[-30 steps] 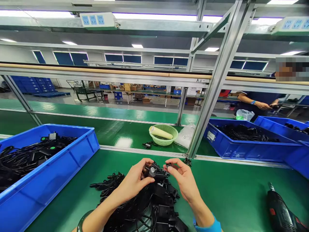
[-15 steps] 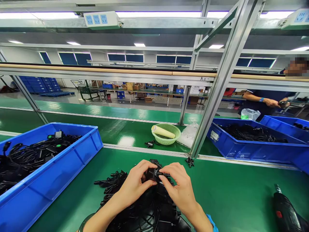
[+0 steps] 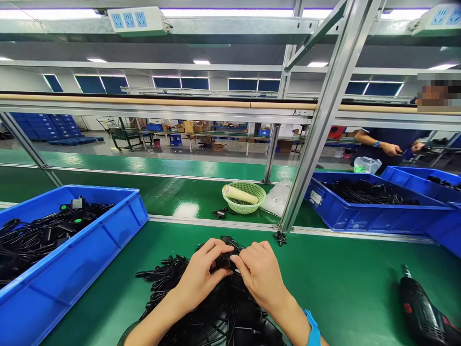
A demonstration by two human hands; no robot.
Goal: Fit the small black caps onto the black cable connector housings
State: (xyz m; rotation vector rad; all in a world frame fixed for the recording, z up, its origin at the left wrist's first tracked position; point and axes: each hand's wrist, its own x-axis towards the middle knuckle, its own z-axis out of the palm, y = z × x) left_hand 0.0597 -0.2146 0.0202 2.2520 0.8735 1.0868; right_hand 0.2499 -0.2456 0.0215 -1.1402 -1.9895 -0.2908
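Observation:
Between thumb and fingers, my left hand (image 3: 204, 270) grips a small black adapter (image 3: 224, 260) above the middle of the green bench. My right hand (image 3: 260, 270) is closed against the adapter's right side, its thumb pressing there; anything inside its curled fingers is hidden. Under and around both hands lies a pile of black adapters and coiled cables (image 3: 167, 276), partly covered by my forearms.
Blue bins with black cables stand at the left (image 3: 86, 259) and right (image 3: 378, 217). Beyond the bench edge is a green basket (image 3: 245, 207) holding a pale roll. A metal post (image 3: 317, 129) rises behind. A power screwdriver (image 3: 421, 307) lies right; a person stands back right.
My right hand has turned and its fingers have curled in, with the thumb now against the adapter. My left hand keeps its grip. The whole view has shifted slightly.

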